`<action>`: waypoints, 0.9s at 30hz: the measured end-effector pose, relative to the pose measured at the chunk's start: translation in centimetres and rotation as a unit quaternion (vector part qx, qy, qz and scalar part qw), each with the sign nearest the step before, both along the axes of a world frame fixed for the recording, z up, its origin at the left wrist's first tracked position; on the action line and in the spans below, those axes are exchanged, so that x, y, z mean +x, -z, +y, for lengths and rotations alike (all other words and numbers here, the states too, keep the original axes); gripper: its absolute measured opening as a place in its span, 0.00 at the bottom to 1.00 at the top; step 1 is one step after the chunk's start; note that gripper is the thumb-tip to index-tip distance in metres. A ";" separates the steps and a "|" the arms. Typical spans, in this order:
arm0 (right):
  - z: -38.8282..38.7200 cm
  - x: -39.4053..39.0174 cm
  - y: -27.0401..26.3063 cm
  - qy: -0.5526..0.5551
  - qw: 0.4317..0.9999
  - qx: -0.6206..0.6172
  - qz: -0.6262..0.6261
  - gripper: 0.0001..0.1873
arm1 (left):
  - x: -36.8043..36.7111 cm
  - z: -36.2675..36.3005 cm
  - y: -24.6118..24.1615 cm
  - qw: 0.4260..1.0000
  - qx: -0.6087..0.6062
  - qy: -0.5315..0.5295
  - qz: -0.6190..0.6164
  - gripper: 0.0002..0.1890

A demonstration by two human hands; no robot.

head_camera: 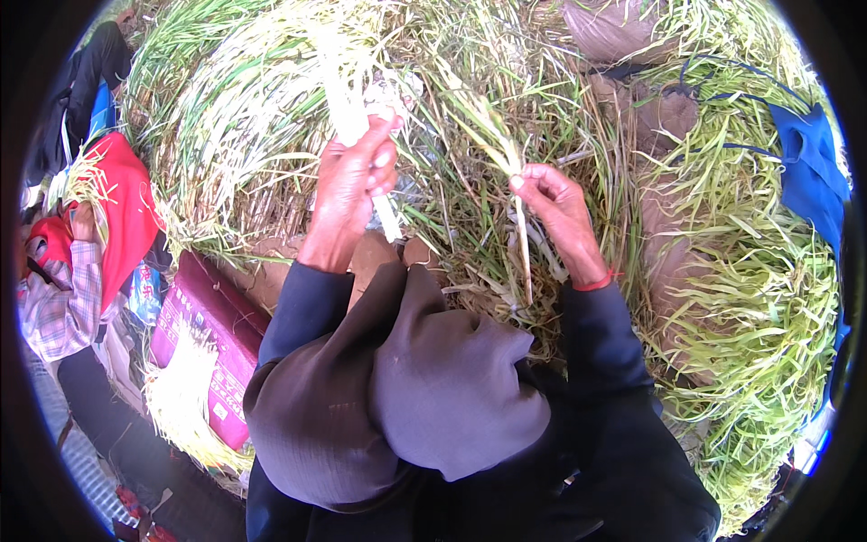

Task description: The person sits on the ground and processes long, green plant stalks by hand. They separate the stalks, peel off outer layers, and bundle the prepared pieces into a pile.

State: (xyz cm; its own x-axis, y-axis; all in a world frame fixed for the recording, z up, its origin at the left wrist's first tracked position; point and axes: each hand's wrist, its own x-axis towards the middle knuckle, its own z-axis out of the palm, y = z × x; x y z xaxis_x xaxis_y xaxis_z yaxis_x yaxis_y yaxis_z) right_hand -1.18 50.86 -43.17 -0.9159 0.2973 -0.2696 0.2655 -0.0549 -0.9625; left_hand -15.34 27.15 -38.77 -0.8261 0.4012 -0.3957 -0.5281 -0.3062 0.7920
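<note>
My left hand (357,177) is closed around a bundle of pale, long-leaved stalks (345,101), washed out by glare, with the lower ends sticking out beneath the fist. To the right, my right hand (550,200) pinches a single leafy stalk (523,244) between thumb and fingers; its leaves point up and away, its thin pale lower end hangs down. Both hands are raised above loose green and dry stalks (467,183). A large heap of leafy stalks (237,122) lies beyond and left of my left hand.
More leafy stalks (745,291) lie along the right, near a blue cloth (806,162). At left, a magenta printed bag (234,379) stands beside a pale bundle of stalks (183,386). Another person in a checked sleeve (85,271) holds stalks near a red cloth (129,210).
</note>
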 end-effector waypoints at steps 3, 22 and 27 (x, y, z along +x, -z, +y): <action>-1.8 0.4 1.4 0.007 1.000 -0.021 0.017 0.07 | 0.4 0.8 2.2 0.999 -0.020 0.027 -0.027 0.09; -3.2 0.9 0.1 -0.086 0.996 0.037 0.008 0.11 | 2.3 3.0 7.4 0.981 0.065 0.116 -0.138 0.07; -2.4 0.4 -0.6 -0.118 0.992 0.053 -0.009 0.12 | 2.4 3.7 6.5 0.989 0.048 0.096 -0.101 0.06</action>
State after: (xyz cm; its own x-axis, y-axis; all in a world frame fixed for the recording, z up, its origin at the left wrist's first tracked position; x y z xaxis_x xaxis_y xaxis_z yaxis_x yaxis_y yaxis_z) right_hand -0.73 48.50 -42.59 -0.9588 0.1025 -0.2650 0.2758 0.1123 -0.9546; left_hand -12.92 30.89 -45.25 -0.6396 0.5859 -0.4976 -0.7280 -0.2538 0.6368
